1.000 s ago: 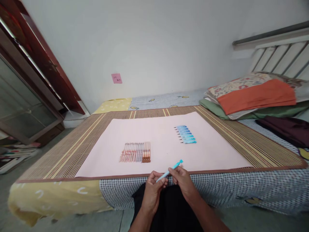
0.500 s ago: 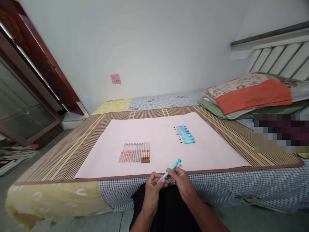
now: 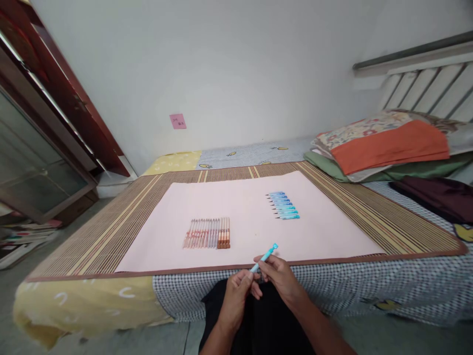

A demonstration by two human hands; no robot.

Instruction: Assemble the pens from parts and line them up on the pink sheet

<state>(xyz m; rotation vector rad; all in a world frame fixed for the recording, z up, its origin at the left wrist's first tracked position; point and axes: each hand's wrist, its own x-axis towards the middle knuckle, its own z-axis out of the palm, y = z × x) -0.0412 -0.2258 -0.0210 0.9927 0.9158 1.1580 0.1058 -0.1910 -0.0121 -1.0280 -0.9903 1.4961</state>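
Your left hand (image 3: 239,291) and right hand (image 3: 275,273) pinched a slim turquoise plastic pen (image 3: 264,257), slanting, its knobbed end up-right.

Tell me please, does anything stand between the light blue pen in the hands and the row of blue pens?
Nothing visible does: between the light blue pen and the row of blue pens only the pink sheet shows. The brown-ended pens lie left of that path.
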